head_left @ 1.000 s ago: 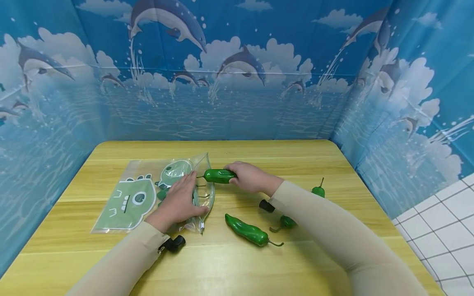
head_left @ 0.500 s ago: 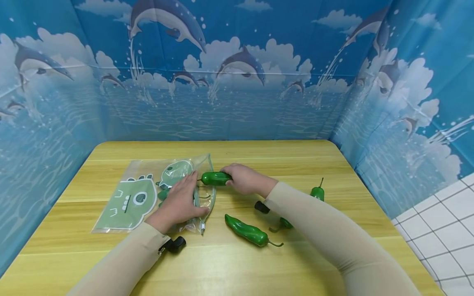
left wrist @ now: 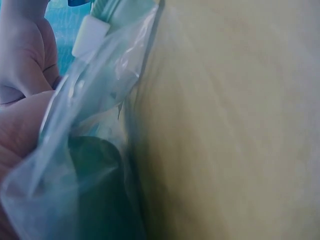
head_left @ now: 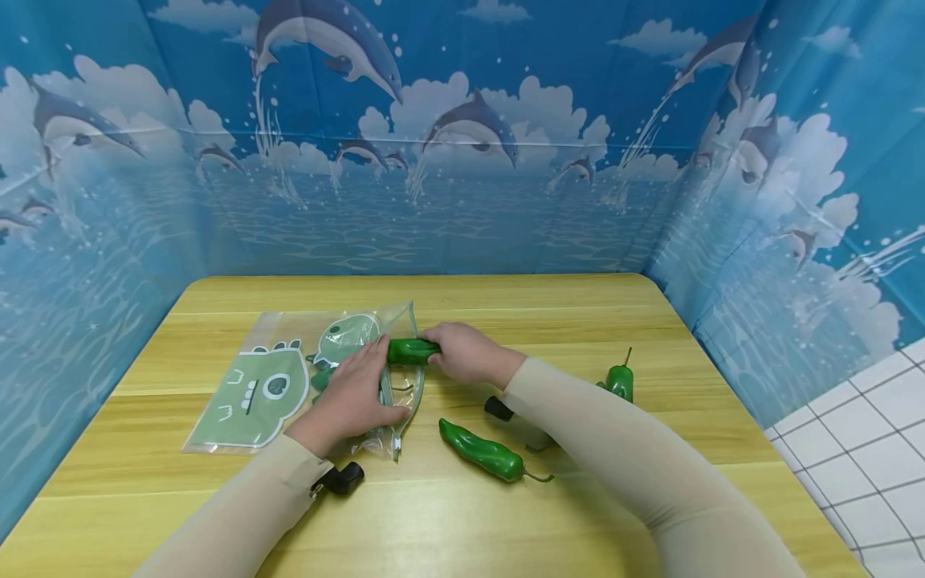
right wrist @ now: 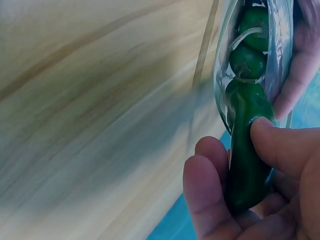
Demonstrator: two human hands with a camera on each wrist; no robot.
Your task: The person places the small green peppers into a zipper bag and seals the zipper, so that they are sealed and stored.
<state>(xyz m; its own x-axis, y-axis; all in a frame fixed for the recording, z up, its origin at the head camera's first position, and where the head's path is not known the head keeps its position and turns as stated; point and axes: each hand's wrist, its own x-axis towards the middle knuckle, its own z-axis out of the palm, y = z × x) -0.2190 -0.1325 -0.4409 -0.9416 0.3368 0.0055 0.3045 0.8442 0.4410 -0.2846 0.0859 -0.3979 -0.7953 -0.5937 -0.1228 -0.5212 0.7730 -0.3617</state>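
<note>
My right hand (head_left: 462, 353) grips a green chili pepper (head_left: 412, 352) by its tip end, thumb on one side and fingers on the other. Its stem end sits inside the mouth of a clear zip bag (head_left: 242, 401) printed with green cartoon monsters. Further in, other green peppers (right wrist: 254, 29) lie with their stems toward the opening, as the right wrist view shows. My left hand (head_left: 347, 401) rests over the bag near its mouth, fingers straight and thumb spread along the zip edge. The white slider (left wrist: 91, 36) hangs at one end of the zip.
A loose green pepper (head_left: 482, 451) lies on the wooden table (head_left: 405, 530) in front of the bag. Another pepper (head_left: 619, 381) lies to the right, partly behind the right sleeve (head_left: 607, 433). A dolphin-print curtain (head_left: 462, 217) stands behind the table.
My right hand has moved left with the pepper, whose stem end has slid into the bag's mouth. My left hand has stayed nearly in place on the bag.
</note>
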